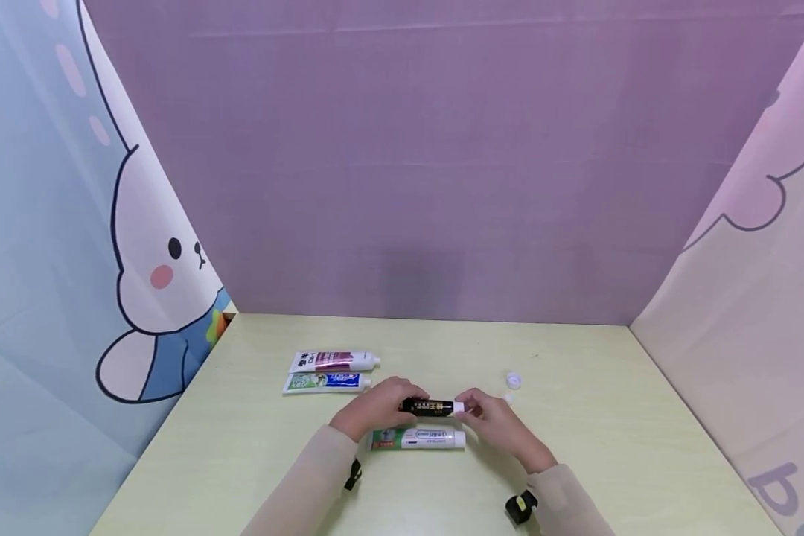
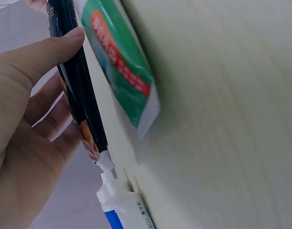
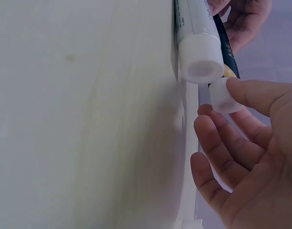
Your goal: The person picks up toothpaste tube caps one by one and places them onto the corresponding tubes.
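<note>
My left hand grips a black toothpaste tube by its body, thumb on the near side in the left wrist view. At the tube's right end sits a white cap, pinched by the thumb and fingers of my right hand. Just in front of the black tube lies a green and white toothpaste tube with its own white cap on. Part of the black tube is hidden behind the left fingers.
Left of the hands lie a white and purple toothpaste tube and a green and blue one, both with bare nozzles. A loose white cap rests beyond my right hand, another cap close by it. A purple cloth wall stands behind the table.
</note>
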The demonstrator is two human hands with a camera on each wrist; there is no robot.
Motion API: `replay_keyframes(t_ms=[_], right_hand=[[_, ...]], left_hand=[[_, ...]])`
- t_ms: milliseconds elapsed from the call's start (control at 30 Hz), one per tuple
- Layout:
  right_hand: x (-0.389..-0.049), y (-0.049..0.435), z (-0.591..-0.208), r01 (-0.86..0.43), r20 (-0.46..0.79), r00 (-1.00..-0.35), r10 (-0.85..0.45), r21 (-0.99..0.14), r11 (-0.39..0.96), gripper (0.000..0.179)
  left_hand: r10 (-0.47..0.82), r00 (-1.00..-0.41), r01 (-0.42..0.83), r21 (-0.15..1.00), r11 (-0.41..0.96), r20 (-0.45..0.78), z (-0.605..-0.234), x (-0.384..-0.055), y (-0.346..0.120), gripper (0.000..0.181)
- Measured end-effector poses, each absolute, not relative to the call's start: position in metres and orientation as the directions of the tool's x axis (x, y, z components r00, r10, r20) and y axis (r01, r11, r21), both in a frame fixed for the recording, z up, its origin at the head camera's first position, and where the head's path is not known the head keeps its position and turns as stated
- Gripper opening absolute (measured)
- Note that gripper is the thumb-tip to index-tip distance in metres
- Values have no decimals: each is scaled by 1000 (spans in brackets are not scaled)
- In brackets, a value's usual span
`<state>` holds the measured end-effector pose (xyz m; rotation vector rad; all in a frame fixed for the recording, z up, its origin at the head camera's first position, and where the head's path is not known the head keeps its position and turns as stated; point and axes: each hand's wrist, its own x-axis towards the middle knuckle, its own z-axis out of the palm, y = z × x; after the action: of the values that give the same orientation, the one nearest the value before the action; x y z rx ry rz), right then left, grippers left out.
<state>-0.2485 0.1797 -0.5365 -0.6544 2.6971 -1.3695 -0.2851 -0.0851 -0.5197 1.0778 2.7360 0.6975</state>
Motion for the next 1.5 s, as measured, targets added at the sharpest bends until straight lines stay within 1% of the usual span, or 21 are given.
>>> replay_keyframes(t_ms=[300,533,867,1133,1300,1500], right_hand=[[-251,177,-540,-323,108,-914,-392,-777,540,20],[-249,176,-536,-325,92,-913,-397,-754,572,16],[-249,175,-535,-311,74,-917,-391,-747,587,18],[-249,175,-536,-326,90,-913,-398,-748,579,21],[-248,177,-537,-329,102,-913,-395,-757,565,27],[-244,181,-535,-339,121,-910,-395,-765,547,30]], left_hand=[[659,-752,585,477,656,15,-522,-284,-85,39],[675,-738,596,481,643,13,-523,-284,-82,39],[677,-736,596,471,651,-3,-523,-284,-81,38],[660,-751,577,472,666,-13,-524,-283,-83,38],[658,-753,582,468,665,1,-524,-282,-85,39],[616,-788,536,479,695,-13,-524,-279,-89,42]])
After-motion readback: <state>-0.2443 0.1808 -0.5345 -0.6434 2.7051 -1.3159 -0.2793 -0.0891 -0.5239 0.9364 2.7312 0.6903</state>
